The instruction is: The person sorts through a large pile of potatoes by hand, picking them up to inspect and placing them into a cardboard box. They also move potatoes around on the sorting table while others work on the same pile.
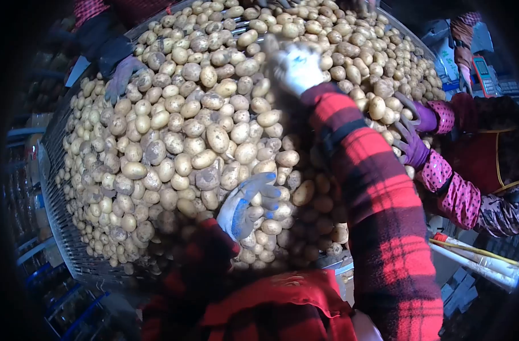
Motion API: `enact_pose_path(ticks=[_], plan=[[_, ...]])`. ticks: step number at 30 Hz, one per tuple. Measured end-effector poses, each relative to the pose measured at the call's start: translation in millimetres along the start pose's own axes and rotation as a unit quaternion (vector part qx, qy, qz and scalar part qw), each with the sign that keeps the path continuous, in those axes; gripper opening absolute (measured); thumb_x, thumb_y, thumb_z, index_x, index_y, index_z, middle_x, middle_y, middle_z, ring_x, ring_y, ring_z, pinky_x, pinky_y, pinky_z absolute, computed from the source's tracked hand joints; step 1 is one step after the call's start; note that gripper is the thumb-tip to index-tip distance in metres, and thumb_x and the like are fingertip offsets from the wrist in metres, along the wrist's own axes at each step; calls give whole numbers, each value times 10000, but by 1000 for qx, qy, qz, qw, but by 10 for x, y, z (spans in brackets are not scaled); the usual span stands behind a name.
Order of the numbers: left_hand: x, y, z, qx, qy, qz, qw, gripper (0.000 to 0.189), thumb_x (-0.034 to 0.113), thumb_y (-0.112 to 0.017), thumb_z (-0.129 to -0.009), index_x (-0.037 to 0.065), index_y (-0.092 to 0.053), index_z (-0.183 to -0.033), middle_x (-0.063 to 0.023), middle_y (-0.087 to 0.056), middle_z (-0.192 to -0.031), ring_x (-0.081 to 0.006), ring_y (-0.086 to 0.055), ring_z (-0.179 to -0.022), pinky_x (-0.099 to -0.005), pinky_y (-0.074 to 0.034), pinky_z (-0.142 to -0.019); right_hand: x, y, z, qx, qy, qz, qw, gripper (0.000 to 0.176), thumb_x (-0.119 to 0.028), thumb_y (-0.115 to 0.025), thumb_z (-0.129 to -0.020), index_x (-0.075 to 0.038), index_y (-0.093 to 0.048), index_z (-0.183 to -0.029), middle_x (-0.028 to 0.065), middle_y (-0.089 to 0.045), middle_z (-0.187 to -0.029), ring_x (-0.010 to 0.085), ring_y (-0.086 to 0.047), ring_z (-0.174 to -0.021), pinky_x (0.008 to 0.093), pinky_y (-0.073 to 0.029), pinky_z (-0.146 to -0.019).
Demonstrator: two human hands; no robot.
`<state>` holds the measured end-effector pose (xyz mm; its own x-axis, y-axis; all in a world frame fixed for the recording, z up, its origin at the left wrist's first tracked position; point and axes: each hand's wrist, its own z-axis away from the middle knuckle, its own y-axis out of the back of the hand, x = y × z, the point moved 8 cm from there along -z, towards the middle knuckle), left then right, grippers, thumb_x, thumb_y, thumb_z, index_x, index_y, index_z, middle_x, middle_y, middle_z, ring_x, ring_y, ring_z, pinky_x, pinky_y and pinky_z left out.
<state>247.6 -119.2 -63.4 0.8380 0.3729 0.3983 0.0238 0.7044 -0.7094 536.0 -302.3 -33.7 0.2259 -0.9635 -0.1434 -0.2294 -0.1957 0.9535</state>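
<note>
A heap of pale, partly soil-covered potatoes (217, 138) fills the middle of the head view. My left hand (243, 209), in a white and blue work glove, rests on the near part of the heap with its fingers apart among the potatoes. Farther out, my right hand (298, 67) reaches over the far part of the pile in a white glove. Motion smears its fingers, and I cannot tell whether they hold a potato. Red and black plaid sleeves (379, 187) cover both my arms.
A mesh-sided metal bin rim (60, 219) curves round the heap at the left. Another person's purple-gloved hands (412, 145) touch potatoes on the right; a different gloved hand (122, 77) lies on the left edge. A red calculator-like device (486, 77) is at the upper right.
</note>
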Motion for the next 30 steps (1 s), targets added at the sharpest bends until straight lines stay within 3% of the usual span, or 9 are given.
enact_pose_path(ticks=[3, 6, 9, 14, 18, 23, 26, 27, 30], plan=[[85, -111, 61, -44, -49, -37, 997, 628, 177, -698, -991, 97, -459, -1567, -148, -630, -1374, -285, -685, -1155, -406, -569, -969, 578, 207, -191, -68, 11, 128, 989, 332, -412, -659, -958, -278, -720, -1255, 62, -591, -1427, 330, -509, -1356, 627, -416, -1040], [120, -97, 8, -52, -41, -29, 997, 700, 211, -760, -953, 82, -453, -1569, -133, -630, -1355, -262, -676, -1162, -391, -569, -969, 1032, 140, -160, -20, 13, 178, 984, 435, -538, -616, -1002, -314, -687, -1369, 69, -428, -1652, 367, -423, -1471, 659, -337, -1131], [77, -125, 38, -52, -46, -28, 997, 763, 248, -812, -913, 82, -455, -1566, -118, -629, -1337, -243, -669, -1162, -380, -567, -969, 1103, 209, -187, -31, -86, 162, 982, 431, -477, -684, -965, -286, -689, -1352, 116, -442, -1631, 373, -418, -1469, 652, -327, -1150], [64, -85, 0, -41, -25, -35, 998, 776, 279, -831, -894, 101, -471, -1558, -102, -634, -1328, -239, -667, -1160, -380, -571, -957, 101, 378, 176, 29, 128, 50, 990, 492, -300, -787, -857, -250, -674, -1334, 98, -549, -1489, 363, -469, -1408, 620, -342, -1163], [103, -127, 49, -29, -44, -60, 997, 740, 288, -805, -917, 96, -477, -1553, -109, -637, -1331, -243, -674, -1146, -387, -570, -959, -460, 101, 494, 56, 275, -21, 960, 518, -339, -824, -802, -234, -692, -1292, 94, -605, -1375, 369, -512, -1340, 646, -306, -1186], [126, -152, 53, -14, -38, -53, 998, 572, 377, -621, -1047, 83, -508, -1525, -118, -645, -1318, -256, -684, -1125, -387, -574, -946, 46, 109, 51, -3, 119, 13, 993, 562, -477, -762, -877, -264, -645, -1384, 71, -616, -1425, 365, -535, -1325, 593, -395, -1092], [56, -104, -16, -20, -18, -10, 1000, 536, 391, -606, -1064, 87, -535, -1500, -117, -652, -1301, -243, -696, -1093, -381, -578, -931, 516, 206, -66, 74, -47, 82, 993, 516, -479, -743, -887, -223, -675, -1330, 70, -649, -1347, 324, -560, -1288, 586, -388, -1077], [62, -109, -8, -4, -16, -15, 1000, 538, 395, -614, -1061, 87, -540, -1495, -116, -654, -1295, -239, -699, -1084, -381, -578, -930, 348, 367, -54, 145, 51, 72, 986, 436, -429, -739, -900, -225, -698, -1283, 76, -661, -1315, 332, -564, -1282, 596, -373, -1086], [71, -137, 24, 21, -16, -21, 999, 519, 390, -621, -1059, 87, -557, -1476, -114, -660, -1264, -227, -704, -1061, -375, -581, -928, -445, 362, 133, 5, 194, 33, 981, 300, -304, -711, -922, -214, -717, -1208, 95, -708, -1140, 335, -610, -1219, 642, -335, -1128]])
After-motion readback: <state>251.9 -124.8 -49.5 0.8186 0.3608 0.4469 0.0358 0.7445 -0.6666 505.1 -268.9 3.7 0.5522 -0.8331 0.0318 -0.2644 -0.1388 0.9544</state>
